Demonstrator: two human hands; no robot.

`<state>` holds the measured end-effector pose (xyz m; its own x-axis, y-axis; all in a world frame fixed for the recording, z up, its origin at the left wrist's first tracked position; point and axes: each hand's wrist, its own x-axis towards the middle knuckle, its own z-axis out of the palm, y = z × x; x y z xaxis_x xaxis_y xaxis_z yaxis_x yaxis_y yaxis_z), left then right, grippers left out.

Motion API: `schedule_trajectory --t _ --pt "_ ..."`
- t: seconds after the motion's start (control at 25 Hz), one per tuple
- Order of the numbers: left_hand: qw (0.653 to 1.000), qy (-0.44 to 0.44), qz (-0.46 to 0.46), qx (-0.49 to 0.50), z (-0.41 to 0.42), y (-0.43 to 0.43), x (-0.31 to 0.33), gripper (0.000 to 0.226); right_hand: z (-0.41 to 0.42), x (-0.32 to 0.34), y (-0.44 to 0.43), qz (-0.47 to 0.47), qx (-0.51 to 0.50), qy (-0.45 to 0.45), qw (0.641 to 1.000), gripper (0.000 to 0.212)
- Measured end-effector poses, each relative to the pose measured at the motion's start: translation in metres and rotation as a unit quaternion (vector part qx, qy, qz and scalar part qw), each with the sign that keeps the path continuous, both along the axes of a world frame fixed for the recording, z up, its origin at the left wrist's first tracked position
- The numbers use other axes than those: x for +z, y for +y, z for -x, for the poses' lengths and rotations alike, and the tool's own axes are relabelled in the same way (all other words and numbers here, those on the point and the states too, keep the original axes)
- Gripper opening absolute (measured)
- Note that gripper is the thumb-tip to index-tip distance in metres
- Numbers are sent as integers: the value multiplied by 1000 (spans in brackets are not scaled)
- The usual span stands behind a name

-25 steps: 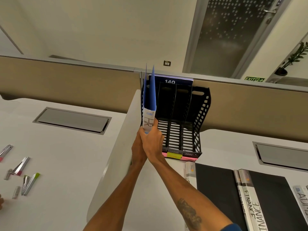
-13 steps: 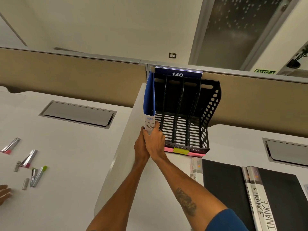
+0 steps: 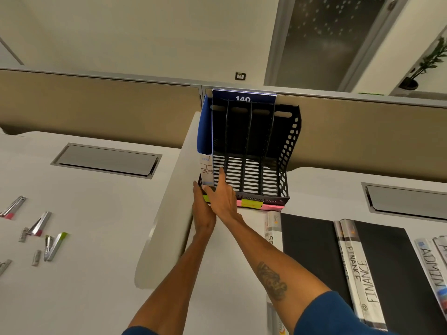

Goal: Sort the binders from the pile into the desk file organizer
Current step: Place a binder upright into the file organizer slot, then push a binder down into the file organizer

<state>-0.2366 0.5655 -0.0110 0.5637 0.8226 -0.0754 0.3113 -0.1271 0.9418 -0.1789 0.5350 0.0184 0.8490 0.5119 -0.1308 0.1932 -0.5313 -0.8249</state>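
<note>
Broadly, a white desk (image 3: 96, 238) fills the lower view, backed by a beige partition (image 3: 96, 105) and split by a curved white divider (image 3: 167, 213). At the right, the pile of black binders (image 3: 312, 250) lies flat on the desk, with white spines reading FINANCE (image 3: 362, 276) and ADMIN (image 3: 433, 267).

Against the partition stands the black desk file organizer (image 3: 290, 146), its slotted compartments facing the person. A blue binder (image 3: 205, 126) stands upright in the leftmost compartment, its white spine label (image 3: 206, 169) marked HR and facing out. The other compartments hold nothing.

Both arms reach forward to the organizer's front left corner. The right hand (image 3: 225, 201) is spread loosely, its index finger (image 3: 220, 175) straight and lying on the slotted floor just beside the HR label, the thumb near the binder's lower edge; it grasps nothing. The left hand (image 3: 204, 213) sits beside and partly behind it, fingers stretched toward the same corner; whether they hold anything cannot be told.

Several staplers (image 3: 38, 224) lie scattered on the desk at the left. Yellow-green (image 3: 251, 203) and pink (image 3: 273, 207) sticky notes line the organizer's front edge.
</note>
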Motion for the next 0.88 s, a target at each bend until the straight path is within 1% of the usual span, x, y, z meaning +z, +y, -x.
schedule_trajectory --t 0.04,0.08,0.16,0.28,0.4,0.48,0.6,0.68,0.76,0.88 --pt "1000 5 13 -6 9 -12 -6 45 3 0 -12 7 -4 -5 1000 78" --pt "999 25 9 -30 17 -27 -14 52 6 -1 -26 19 -12 -8 1000 75" --pt "994 89 -1 -58 32 -58 -33 62 13 -5 -58 32 -28 -5 999 69" --pt "984 129 18 -120 52 -111 -48 62 29 -17 -113 42 -34 13 998 62" --pt "967 182 39 -171 74 -158 -54 61 47 -30 -173 71 -49 46 995 59" --pt "955 210 47 -202 87 -185 -59 62 56 -34 -214 92 -65 35 993 55" --pt "948 247 31 -198 102 -214 -62 59 69 -34 -266 150 -78 14 986 42" --pt "949 256 26 -180 111 -230 -61 51 80 -34 -293 210 -97 4 973 41" --pt "950 263 33 -166 118 -245 -58 45 94 -38 -309 238 -107 17 965 44" --pt "944 276 41 -174 121 -264 -53 40 114 -59 -319 225 -89 81 967 56"
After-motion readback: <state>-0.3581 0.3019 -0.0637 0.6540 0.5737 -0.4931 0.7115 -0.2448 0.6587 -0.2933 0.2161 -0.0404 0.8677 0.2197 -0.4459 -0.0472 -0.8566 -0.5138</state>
